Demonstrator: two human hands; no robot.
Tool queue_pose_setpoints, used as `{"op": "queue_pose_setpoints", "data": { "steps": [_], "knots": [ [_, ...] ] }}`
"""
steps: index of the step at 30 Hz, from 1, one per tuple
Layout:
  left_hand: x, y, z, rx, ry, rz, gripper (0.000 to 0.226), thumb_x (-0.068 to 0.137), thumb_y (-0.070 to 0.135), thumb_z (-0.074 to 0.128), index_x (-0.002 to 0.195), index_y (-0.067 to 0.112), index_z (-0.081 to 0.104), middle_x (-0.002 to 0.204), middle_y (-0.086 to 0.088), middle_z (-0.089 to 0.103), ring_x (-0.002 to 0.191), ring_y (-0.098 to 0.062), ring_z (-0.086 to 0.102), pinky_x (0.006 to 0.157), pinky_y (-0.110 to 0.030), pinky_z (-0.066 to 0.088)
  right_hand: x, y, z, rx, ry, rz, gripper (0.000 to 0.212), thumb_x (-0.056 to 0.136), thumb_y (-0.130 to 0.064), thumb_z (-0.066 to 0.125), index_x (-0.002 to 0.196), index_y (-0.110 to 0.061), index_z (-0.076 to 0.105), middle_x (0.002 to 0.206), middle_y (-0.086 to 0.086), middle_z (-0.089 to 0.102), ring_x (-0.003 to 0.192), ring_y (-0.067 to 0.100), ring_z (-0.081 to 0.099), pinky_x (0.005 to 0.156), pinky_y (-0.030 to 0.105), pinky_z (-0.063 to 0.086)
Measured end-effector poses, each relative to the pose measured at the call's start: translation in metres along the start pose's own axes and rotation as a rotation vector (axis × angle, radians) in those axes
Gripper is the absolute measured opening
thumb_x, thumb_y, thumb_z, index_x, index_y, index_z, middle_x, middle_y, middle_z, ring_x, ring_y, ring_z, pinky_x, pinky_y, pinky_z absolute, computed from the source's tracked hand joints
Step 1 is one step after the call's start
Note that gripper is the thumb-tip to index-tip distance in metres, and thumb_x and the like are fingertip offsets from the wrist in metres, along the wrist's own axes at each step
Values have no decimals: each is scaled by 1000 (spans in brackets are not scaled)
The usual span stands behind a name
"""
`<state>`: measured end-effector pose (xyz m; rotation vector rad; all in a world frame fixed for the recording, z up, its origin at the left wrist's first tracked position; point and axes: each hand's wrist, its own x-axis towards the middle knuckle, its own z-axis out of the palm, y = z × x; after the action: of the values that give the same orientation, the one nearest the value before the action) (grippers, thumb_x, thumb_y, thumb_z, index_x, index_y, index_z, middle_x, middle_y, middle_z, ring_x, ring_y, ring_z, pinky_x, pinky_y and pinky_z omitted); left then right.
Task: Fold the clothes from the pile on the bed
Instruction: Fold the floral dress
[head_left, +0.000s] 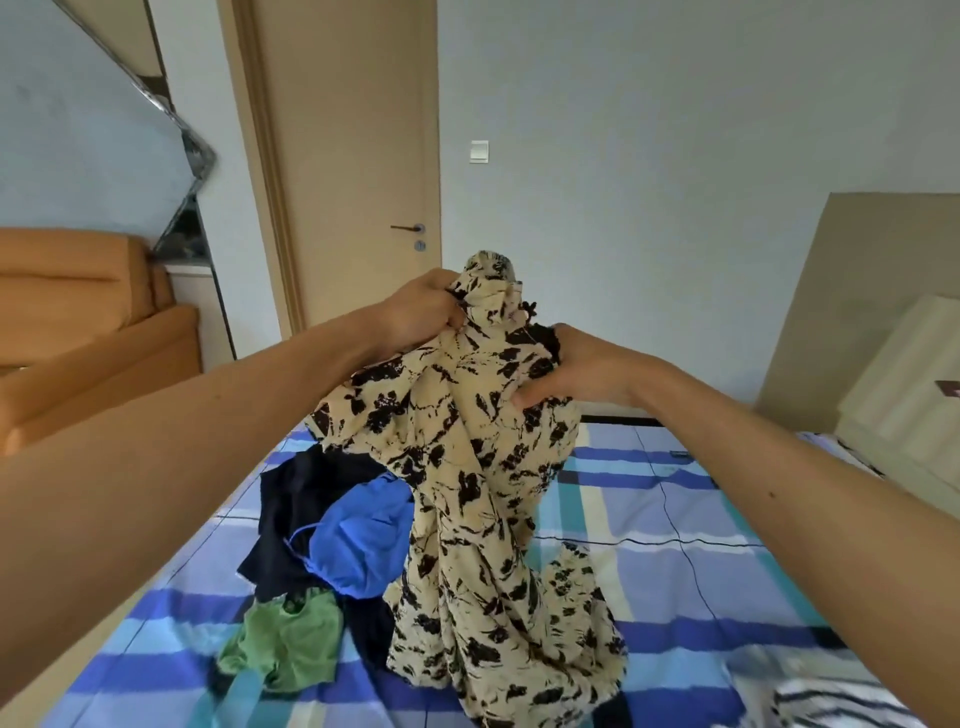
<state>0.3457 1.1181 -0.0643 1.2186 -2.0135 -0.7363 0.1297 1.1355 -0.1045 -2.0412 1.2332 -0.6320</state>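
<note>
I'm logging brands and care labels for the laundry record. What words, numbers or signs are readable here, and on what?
Nothing here reads as text.
Floral garment, gripped by left hand and right hand: printed pattern only, no label showing.
Wall switch: blank.
Dark patch on the bedsheet: too small to read, if it is a label at all.

Thin matt printed cloth garment (467, 467) (crumpled), smooth woven checked bedsheet (649, 519), satin-finish wooden door (353, 156).
</note>
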Motion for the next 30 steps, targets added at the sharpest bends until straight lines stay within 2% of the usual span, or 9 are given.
{"op": "queue_pose_setpoints", "data": {
  "steps": [3,6,8,11,15,19,22,25,30],
  "knots": [
    [-9,-6,1,-4,-30,80,7,101,24,52,102,17,50,86,8,48,74,-7,43,64,-21,36,7,-8,-15,-48,123,-28,19,81,-9,78,99,-6,71,92,3,76,83,13,71,80,28,56],
    [-7,-8,-1,374,-67,235,36,84,50,74,82,21,54,74,14,58,63,-3,52,60,-27,40,18,-26,-37,-179,187,-13,21,84,-16,74,96,1,69,88,12,72,77,16,65,76,31,47],
    [10,-3,-8,681,113,190,50,81,49,77,72,17,39,74,-3,51,62,-16,44,54,-31,32,26,-43,-53,-239,254,-6,20,87,-18,73,95,0,69,83,10,67,73,20,59,71,30,43],
    [40,28,-29,789,342,165,42,89,43,70,85,12,41,88,-8,45,78,-26,49,67,-36,41,38,-68,-84,-222,443,-23,10,91,-14,68,90,-4,68,71,2,56,61,14,48,58,26,35],
    [75,80,-64,835,428,235,42,89,46,70,100,11,49,95,-7,49,85,-27,51,78,-40,47,52,-94,-125,-212,644,-125,12,90,-7,60,97,-2,69,90,16,71,75,25,63,63,36,48],
    [99,130,-103,907,496,293,49,85,48,74,108,9,54,96,-6,52,89,-27,54,76,-39,46,50,-134,-163,-329,749,-235,15,94,-1,55,98,-6,68,91,14,70,71,21,56,59,30,38],
    [104,171,-133,949,544,350,43,83,42,77,99,11,52,96,-10,56,86,-27,53,80,-41,50,39,-174,-195,-467,780,-349,6,93,-7,63,97,-9,67,96,9,70,79,21,62,61,30,42],
    [105,209,-160,956,607,407,33,82,28,76,97,9,53,97,-10,60,88,-31,59,81,-47,55,16,-216,-222,-547,735,-429,19,85,-23,78,95,-11,68,85,2,68,55,1,59,46,23,47],
    [103,251,-184,975,691,478,34,81,26,76,102,10,53,96,-7,58,89,-28,59,80,-46,55,-16,-261,-247,-586,690,-431,16,78,-18,84,88,-21,73,68,-8,68,41,1,52,37,21,42]
  ]
}}
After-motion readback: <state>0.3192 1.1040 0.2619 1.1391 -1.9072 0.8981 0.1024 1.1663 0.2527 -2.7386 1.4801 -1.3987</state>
